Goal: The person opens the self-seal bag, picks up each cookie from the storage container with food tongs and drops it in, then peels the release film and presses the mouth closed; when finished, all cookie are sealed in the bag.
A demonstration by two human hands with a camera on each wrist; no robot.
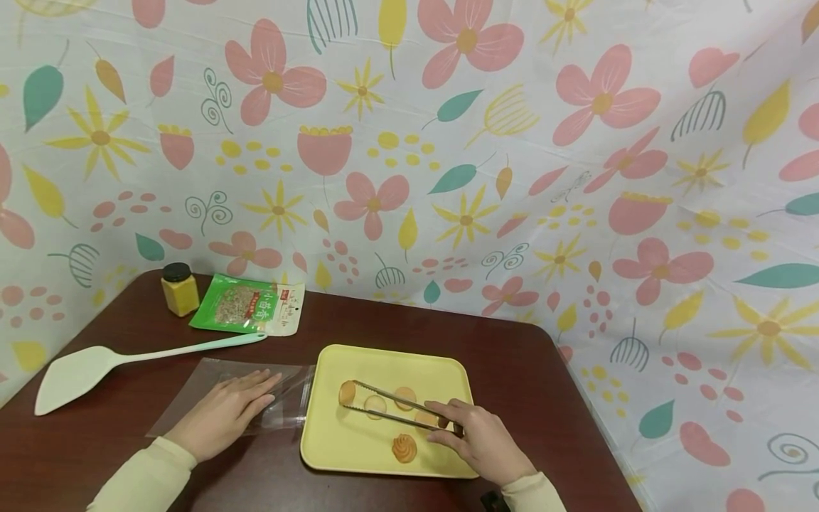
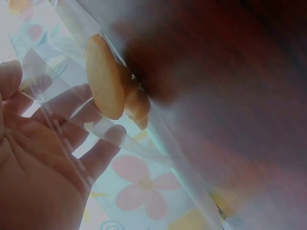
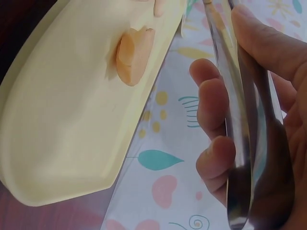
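Note:
My left hand [image 1: 225, 412] lies over a clear plastic bag [image 1: 192, 398] on the table, its fingers stretched toward the tray. In the left wrist view, see-through film crosses the fingers, and a biscuit [image 2: 103, 79] shows behind the film near the fingertips. My right hand [image 1: 486, 441] grips metal tongs [image 1: 399, 422] by their closed end. Between the tong tips a swirled biscuit [image 1: 347, 392] stands on edge over the yellow tray [image 1: 348, 448]. Several other biscuits lie on the tray, among them a swirl-side-up biscuit [image 1: 404, 449] below the tongs.
A white spatula [image 1: 83, 373] lies at the table's left. Behind it are a yellow jar [image 1: 181, 293] with a black lid and a green seasoning packet [image 1: 239, 306]. A flower-patterned cloth [image 1: 409, 178] hangs along the back and sides of the dark table [image 1: 256, 469].

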